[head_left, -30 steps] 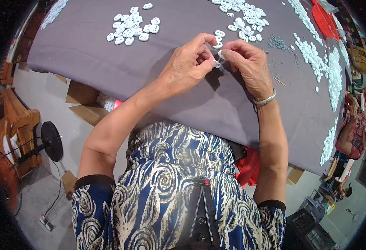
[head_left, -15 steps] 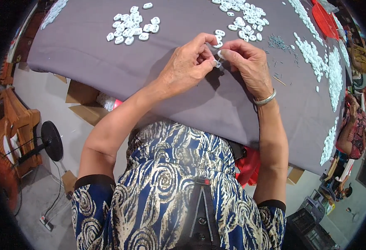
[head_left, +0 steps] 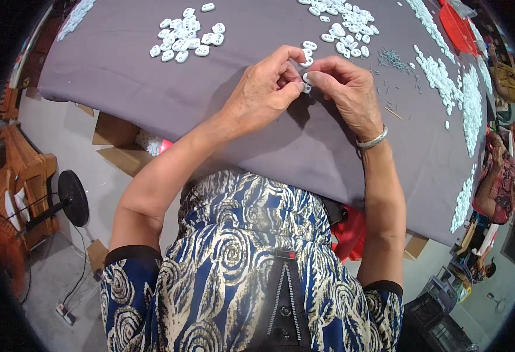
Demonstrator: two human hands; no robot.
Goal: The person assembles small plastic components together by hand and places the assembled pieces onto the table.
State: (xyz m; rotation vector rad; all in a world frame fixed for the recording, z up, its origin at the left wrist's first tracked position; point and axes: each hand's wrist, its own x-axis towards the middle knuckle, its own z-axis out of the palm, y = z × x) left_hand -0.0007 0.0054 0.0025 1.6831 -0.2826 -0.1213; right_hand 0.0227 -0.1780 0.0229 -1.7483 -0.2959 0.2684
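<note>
My left hand (head_left: 269,88) and my right hand (head_left: 348,94) meet above the grey-covered table, both closed in a pinch. Between the left thumb and finger sits a small white plastic piece with holes (head_left: 306,89). The right thumb and fingers press a white rounded piece (head_left: 308,77) right above it, touching or nearly so; the fingers partly hide the join. Just beyond the fingertips lie a few white two-hole oval pieces (head_left: 309,45), like cord locks. Small dark grey springs (head_left: 391,60) are scattered to the right of my right hand, near a thin wooden stick (head_left: 393,112).
A loose pile of white oval pieces (head_left: 181,38) lies at the far left, another (head_left: 351,26) beyond my hands. Long heaps of white pieces (head_left: 471,111) line the right side, with a red bag (head_left: 457,29) behind. Left on the floor are an open carton (head_left: 116,138) and a fan (head_left: 72,198).
My right fingertips have moved slightly left and down, bringing their white piece closer to the one in my left hand. The thin gap between the two pieces has narrowed.
</note>
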